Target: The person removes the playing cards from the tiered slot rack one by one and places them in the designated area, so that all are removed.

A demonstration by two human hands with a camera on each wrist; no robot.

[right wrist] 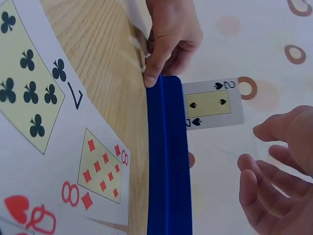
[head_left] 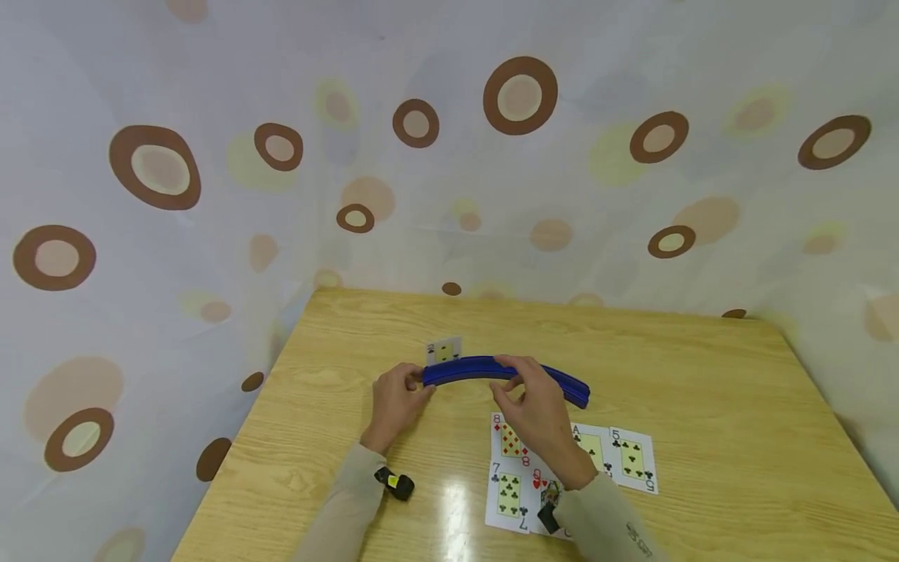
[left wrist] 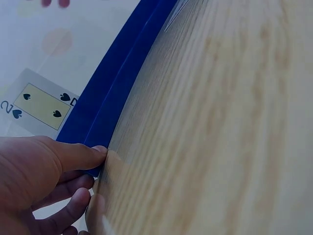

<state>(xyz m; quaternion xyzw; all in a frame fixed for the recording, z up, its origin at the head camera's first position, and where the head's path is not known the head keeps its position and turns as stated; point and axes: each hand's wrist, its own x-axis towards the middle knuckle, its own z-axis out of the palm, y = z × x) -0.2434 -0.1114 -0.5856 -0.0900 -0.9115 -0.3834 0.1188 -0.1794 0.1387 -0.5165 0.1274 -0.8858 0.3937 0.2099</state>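
A curved blue card holder point(head_left: 477, 367) lies across the table, with a two of spades point(head_left: 444, 351) standing upright in its slot near the left end. My left hand point(head_left: 396, 403) grips that end, the thumb on the near side, as the left wrist view shows close up. Over the right half of the holder is my right hand point(head_left: 539, 410), its fingers loosely bent and parted with nothing between them. In the right wrist view, the fingers point(right wrist: 274, 181) of this hand appear apart from the holder and the standing card.
Face-up cards lie in rows nearer me: an eight of diamonds point(head_left: 511, 441), a seven of clubs point(head_left: 509, 497), a partly covered queen of hearts point(head_left: 551, 492), an ace of clubs point(head_left: 591, 446) and a five of clubs point(head_left: 632, 460). Patterned cloth point(head_left: 449, 172) hangs behind the wooden table point(head_left: 716, 406).
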